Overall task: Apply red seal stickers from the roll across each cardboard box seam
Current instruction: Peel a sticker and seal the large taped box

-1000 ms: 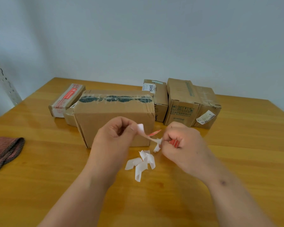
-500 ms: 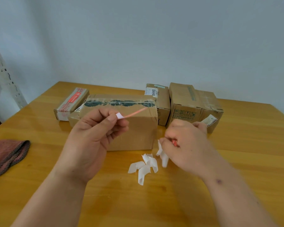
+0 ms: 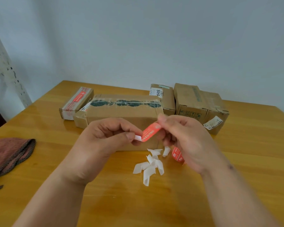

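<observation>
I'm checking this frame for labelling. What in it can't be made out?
- Sticker roll: mostly hidden behind the right hand, head view.
- Print on the red sticker: too small and blurred.
- Cloth: cut off by the left edge.
- Big box front: partly hidden by both hands.

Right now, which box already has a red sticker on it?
Look at the row of boxes along the far side of the wooden table. The stickered box is the narrow one at the far left end, the only one with a red strip on top.
</observation>
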`<state>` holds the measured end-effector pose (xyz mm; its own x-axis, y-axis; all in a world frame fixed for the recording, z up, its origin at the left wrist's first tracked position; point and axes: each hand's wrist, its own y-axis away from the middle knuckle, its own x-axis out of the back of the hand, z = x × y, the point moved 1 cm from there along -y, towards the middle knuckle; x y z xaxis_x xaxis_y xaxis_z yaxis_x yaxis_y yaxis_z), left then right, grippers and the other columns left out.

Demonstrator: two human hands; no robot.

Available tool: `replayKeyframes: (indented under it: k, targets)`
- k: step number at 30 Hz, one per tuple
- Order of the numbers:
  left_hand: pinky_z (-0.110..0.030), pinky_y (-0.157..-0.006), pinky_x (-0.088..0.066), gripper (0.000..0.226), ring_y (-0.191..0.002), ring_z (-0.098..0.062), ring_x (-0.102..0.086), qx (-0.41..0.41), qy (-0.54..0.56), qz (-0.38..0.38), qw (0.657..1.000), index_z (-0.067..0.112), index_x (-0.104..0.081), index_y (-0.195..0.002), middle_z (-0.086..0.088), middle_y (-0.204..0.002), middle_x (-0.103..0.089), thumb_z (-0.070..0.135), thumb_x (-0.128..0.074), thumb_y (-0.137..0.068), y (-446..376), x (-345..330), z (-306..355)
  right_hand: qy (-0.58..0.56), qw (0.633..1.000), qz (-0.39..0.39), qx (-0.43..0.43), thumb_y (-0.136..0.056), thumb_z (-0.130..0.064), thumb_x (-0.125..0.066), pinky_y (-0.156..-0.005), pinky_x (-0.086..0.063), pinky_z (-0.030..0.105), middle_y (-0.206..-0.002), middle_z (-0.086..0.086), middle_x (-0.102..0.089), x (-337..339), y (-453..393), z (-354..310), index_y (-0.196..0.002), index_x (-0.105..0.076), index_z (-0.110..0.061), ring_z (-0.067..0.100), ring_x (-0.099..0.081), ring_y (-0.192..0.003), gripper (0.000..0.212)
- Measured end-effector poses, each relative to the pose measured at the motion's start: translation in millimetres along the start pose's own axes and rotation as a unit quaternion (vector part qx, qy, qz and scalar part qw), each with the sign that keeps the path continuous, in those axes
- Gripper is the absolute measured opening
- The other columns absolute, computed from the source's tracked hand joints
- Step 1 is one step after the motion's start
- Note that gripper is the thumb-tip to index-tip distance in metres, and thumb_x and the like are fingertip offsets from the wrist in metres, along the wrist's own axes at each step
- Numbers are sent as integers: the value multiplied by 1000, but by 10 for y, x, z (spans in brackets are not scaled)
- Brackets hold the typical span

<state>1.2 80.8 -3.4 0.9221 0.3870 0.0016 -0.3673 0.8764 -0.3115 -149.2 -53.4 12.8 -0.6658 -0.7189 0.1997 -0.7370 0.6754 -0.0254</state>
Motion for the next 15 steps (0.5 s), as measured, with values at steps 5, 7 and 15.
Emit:
replayKeyframes:
  k: [5,7,15]
  targets:
    - [-43,-85,-51,28,-90,-33,-67,21,20,8,1000,16,-79,-88,-15,-87,-73,32,-58,-77,18,48,-34,-5,1000,4,18,-79,-22,-71,-67,-51,31,-81,12,-70,-46,-20,-26,-82,-75,-17,16,-60,-67,7]
    - [-40,-83,-54,35,-91,-34,-67,35,59,28,997,13,-78,-88,-18,-91,-73,42,-62,-78,34,58,-35,7,999,29,31,-80,-22,-71,-71,-54,36,-79,9,-71,-64,-24,-29,-81,-75,-21,14,-61,-66,4]
    - [-23,-67,-54,21,-72,-13,-63,134,-35,56,989,20,-75,-83,-4,-78,-69,32,-73,-65,-30,65,-5,85,990,66,90,-81,-26,-72,-67,-54,28,-68,2,-68,-192,-33,-110,-82,-74,-28,12,-62,-64,4]
